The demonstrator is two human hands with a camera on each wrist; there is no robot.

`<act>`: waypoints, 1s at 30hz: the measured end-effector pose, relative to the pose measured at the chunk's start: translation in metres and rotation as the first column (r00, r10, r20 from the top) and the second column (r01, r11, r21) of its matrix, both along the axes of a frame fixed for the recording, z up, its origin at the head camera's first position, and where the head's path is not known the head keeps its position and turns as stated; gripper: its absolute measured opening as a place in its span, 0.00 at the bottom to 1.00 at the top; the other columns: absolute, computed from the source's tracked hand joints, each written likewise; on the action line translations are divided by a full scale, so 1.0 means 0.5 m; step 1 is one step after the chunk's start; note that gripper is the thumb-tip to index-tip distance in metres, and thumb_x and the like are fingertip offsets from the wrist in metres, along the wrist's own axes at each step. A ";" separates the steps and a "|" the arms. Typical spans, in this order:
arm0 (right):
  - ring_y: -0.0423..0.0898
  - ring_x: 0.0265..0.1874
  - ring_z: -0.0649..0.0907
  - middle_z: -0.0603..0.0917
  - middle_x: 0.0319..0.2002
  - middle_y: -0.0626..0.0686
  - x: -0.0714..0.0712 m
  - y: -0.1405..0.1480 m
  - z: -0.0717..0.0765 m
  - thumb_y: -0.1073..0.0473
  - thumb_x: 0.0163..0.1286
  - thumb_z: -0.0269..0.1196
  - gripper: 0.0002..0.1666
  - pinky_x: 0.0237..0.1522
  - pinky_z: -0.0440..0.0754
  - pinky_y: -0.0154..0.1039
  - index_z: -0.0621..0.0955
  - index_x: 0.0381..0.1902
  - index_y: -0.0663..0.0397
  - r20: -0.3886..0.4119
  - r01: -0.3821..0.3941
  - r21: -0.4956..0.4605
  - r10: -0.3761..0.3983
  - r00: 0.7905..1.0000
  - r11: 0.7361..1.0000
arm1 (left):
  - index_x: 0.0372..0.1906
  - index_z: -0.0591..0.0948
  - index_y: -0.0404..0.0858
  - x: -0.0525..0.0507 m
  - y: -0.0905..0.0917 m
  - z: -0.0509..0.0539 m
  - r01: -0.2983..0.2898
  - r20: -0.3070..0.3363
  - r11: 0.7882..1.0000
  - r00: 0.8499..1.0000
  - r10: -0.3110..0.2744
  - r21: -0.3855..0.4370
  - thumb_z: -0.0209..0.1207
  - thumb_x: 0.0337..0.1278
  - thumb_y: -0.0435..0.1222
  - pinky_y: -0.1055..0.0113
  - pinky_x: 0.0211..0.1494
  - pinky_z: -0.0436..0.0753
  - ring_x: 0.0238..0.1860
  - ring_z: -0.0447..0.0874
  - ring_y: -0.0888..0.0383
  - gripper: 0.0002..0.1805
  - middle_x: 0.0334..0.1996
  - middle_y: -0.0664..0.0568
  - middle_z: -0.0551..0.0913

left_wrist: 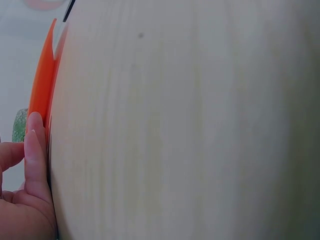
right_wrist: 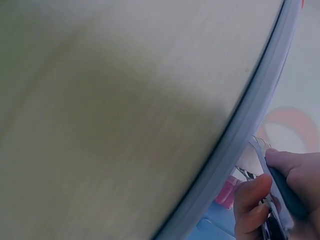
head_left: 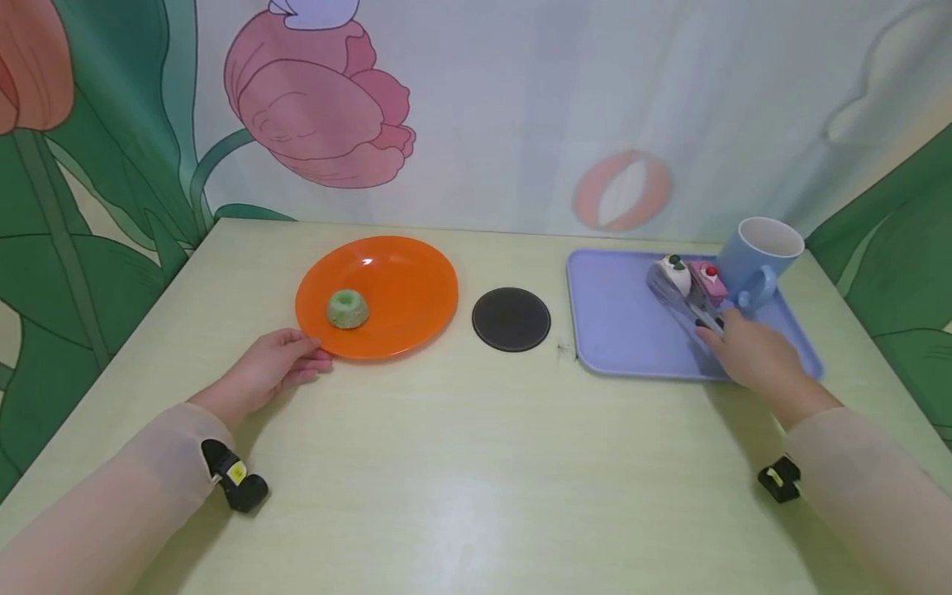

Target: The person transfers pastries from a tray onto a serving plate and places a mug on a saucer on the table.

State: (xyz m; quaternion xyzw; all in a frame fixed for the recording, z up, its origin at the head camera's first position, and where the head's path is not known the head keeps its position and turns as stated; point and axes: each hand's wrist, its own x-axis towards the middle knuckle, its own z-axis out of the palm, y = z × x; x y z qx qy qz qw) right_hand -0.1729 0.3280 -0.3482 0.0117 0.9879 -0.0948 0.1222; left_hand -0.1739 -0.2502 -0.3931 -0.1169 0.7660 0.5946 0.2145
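Observation:
An orange plate (head_left: 416, 289) carries a green ring-shaped cake (head_left: 347, 309) on its left part. My left hand (head_left: 271, 370) pinches the plate's near-left rim, thumb above and fingers at the edge; the left wrist view shows the fingers against the orange rim (left_wrist: 42, 80). Over the purple tray (head_left: 610, 322), my right hand (head_left: 762, 351) grips metal tongs (head_left: 702, 318) with dark grips. The tongs' ends are at a white cake (head_left: 675, 273) with a green top, beside a pink cake (head_left: 708, 281) with a red berry. Whether they squeeze the white cake, I cannot tell.
A light blue mug (head_left: 754, 252) stands at the tray's back right corner, close to the pink cake. Between plate and tray lies a round black coaster (head_left: 511, 319). Behind the table (head_left: 446, 463) hangs a flower-patterned cloth (head_left: 491, 116).

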 end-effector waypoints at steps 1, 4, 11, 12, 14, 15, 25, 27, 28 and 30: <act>0.76 0.50 0.69 0.63 0.56 0.81 0.000 0.000 0.000 0.35 0.72 0.37 0.47 0.45 0.71 0.66 0.54 0.63 0.78 -0.001 0.000 0.002 0.000 1.000 1.000 | 0.59 0.63 0.29 0.000 0.000 0.000 0.001 -0.002 1.000 1.000 -0.001 0.000 0.46 0.70 0.43 0.73 0.46 0.79 0.39 0.83 0.64 0.24 0.39 0.49 0.81; 0.75 0.48 0.70 0.65 0.54 0.80 0.001 0.000 -0.001 0.36 0.72 0.38 0.46 0.43 0.72 0.64 0.55 0.63 0.77 -0.002 0.001 0.005 -0.001 1.000 1.000 | 0.58 0.63 0.29 0.001 0.000 0.000 0.006 -0.010 1.000 1.000 -0.006 0.006 0.46 0.70 0.42 0.73 0.46 0.79 0.39 0.83 0.64 0.23 0.38 0.50 0.81; 0.74 0.46 0.72 0.68 0.51 0.78 0.007 -0.003 0.004 0.36 0.72 0.39 0.44 0.41 0.73 0.64 0.59 0.60 0.76 -0.032 -0.022 0.003 0.022 0.999 1.000 | 0.56 0.64 0.28 0.002 -0.002 -0.001 0.017 -0.028 1.000 0.999 -0.016 0.020 0.45 0.70 0.41 0.73 0.46 0.79 0.38 0.83 0.64 0.20 0.36 0.52 0.82; 0.73 0.45 0.73 0.69 0.50 0.78 0.008 -0.004 0.005 0.37 0.72 0.40 0.42 0.41 0.73 0.63 0.59 0.59 0.75 -0.038 -0.026 0.001 0.026 0.999 1.000 | 0.56 0.64 0.28 0.002 -0.002 -0.001 0.018 -0.029 1.000 0.999 -0.017 0.020 0.45 0.71 0.41 0.73 0.46 0.79 0.38 0.83 0.64 0.20 0.36 0.52 0.82; 0.71 0.42 0.74 0.71 0.47 0.76 0.009 -0.004 0.006 0.38 0.73 0.41 0.40 0.38 0.74 0.61 0.61 0.57 0.75 -0.048 -0.033 -0.002 0.033 0.998 0.999 | 0.56 0.64 0.28 0.002 -0.003 -0.001 0.019 -0.031 1.000 0.999 -0.019 0.017 0.45 0.70 0.41 0.73 0.46 0.79 0.38 0.83 0.64 0.21 0.36 0.52 0.82; 0.71 0.42 0.74 0.71 0.47 0.76 0.010 -0.004 0.006 0.38 0.73 0.41 0.40 0.38 0.74 0.61 0.61 0.56 0.75 -0.050 -0.034 -0.002 0.034 0.998 0.999 | 0.56 0.64 0.28 0.002 -0.003 -0.002 0.022 -0.031 1.000 0.999 -0.021 0.017 0.45 0.70 0.41 0.73 0.46 0.79 0.38 0.83 0.64 0.21 0.36 0.52 0.82; 0.76 0.47 0.71 0.68 0.51 0.80 0.015 -0.004 0.006 0.38 0.73 0.40 0.40 0.43 0.71 0.65 0.61 0.58 0.73 -0.075 -0.061 0.006 0.061 0.995 0.998 | 0.56 0.64 0.28 0.003 -0.003 -0.002 0.025 -0.031 0.999 0.999 -0.024 0.021 0.45 0.71 0.41 0.73 0.46 0.79 0.38 0.83 0.64 0.21 0.36 0.52 0.82; 0.75 0.46 0.72 0.70 0.49 0.79 0.016 -0.004 0.007 0.37 0.73 0.40 0.39 0.42 0.72 0.65 0.62 0.56 0.72 -0.078 -0.065 0.005 0.065 0.995 0.998 | 0.56 0.64 0.28 0.003 -0.002 -0.001 0.024 -0.031 0.999 0.999 -0.023 0.021 0.45 0.71 0.41 0.73 0.46 0.79 0.38 0.83 0.64 0.21 0.36 0.52 0.82; 0.74 0.45 0.73 0.71 0.48 0.78 0.017 -0.005 0.008 0.38 0.73 0.40 0.38 0.41 0.72 0.64 0.62 0.55 0.72 -0.083 -0.069 0.004 0.069 0.994 0.998 | 0.56 0.64 0.28 0.003 -0.002 -0.001 0.024 -0.032 0.999 0.999 -0.024 0.021 0.45 0.71 0.41 0.73 0.46 0.79 0.38 0.83 0.64 0.21 0.36 0.52 0.82; 0.72 0.41 0.75 0.73 0.44 0.76 0.017 -0.007 0.009 0.38 0.73 0.41 0.37 0.37 0.73 0.62 0.63 0.54 0.71 -0.091 -0.076 0.002 0.076 0.993 0.997 | 0.56 0.64 0.28 0.003 -0.001 0.000 0.023 -0.030 1.000 0.999 -0.022 0.017 0.45 0.71 0.41 0.73 0.46 0.79 0.38 0.83 0.64 0.21 0.36 0.52 0.82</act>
